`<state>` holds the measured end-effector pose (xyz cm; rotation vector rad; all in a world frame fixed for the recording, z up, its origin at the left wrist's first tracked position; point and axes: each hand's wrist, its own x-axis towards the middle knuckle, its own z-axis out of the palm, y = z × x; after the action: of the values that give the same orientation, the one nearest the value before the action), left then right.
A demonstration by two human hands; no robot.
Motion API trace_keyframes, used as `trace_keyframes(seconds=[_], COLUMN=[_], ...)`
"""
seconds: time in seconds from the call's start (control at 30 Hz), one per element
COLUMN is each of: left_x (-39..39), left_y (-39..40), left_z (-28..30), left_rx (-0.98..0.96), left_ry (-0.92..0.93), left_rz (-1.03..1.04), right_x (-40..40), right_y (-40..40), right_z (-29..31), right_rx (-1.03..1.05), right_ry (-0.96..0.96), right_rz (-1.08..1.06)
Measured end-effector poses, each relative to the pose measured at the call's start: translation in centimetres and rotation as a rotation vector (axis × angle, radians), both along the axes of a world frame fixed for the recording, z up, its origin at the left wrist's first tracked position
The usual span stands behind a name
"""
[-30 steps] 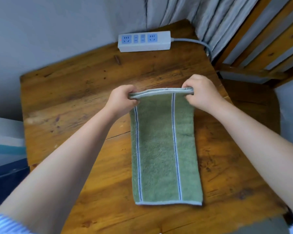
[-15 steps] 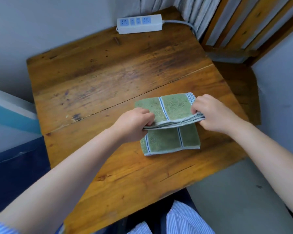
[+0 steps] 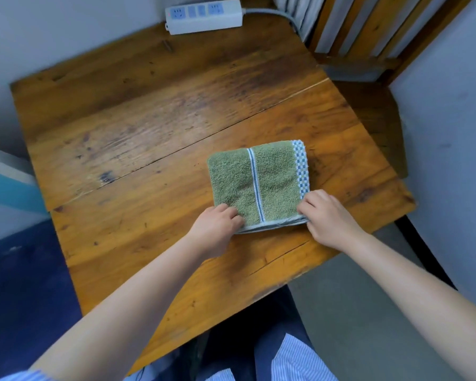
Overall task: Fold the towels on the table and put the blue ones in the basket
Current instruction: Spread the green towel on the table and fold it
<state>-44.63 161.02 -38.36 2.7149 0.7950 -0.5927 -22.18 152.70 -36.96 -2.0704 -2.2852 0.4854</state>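
A green towel (image 3: 259,182) with a blue-and-white stripe and a checked right border lies folded into a near square on the wooden table (image 3: 149,133). My left hand (image 3: 217,224) pinches its near left corner with curled fingers. At the near right corner my right hand (image 3: 324,215) grips the stacked layers. The near edges of the fold lie together between my two hands. No blue towel and no basket are in view.
A white power strip (image 3: 204,15) with a grey cable lies at the table's far edge against the wall. A wooden chair (image 3: 368,64) stands off the far right corner. Grey floor (image 3: 355,298) shows to the right of the table, and something dark blue sits at the left.
The towel's far half was brought over toward me and laid down, so the long strip is now a folded square. Both hands came down with it to the near edge.
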Motion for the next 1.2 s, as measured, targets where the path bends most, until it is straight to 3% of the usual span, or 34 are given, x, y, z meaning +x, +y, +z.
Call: trace_keyframes(seconds=[0.13,0.3,0.43,0.63,0.77,1.2], left_x=[-0.4,1.0,3.9,3.9,3.5,4.0], left_y=[-0.3,1.4,3.1,3.7,3.2,3.8], left_z=[0.2,2.2,1.4,-2.7,-3.7,-2.9], left_rx=[-0.004,0.26,0.117,0.105,0.085,-0.066], left_ry=[-0.014,-0.641,-0.425,-0.237,-0.206,-0.201], left_rz=[0.027,0.335,0.689,0.673,0.68,0.78], right_x=[0.4,-0.6,-3.1,-4.3,-3.2,1.4], right_y=[0.0,3.9,8.7,10.4,9.4,8.2], right_z=[0.3,2.2,1.3,-2.3,-4.1,-3.8], right_rx=[-0.136,0.239,0.18,0.0,-0.082,-0.223], right_ry=[-0.053,0.055,0.07,-0.013,-0.079,-0.086], right_rz=[0.006,-0.107,-0.224,-0.117,-0.066,-0.473])
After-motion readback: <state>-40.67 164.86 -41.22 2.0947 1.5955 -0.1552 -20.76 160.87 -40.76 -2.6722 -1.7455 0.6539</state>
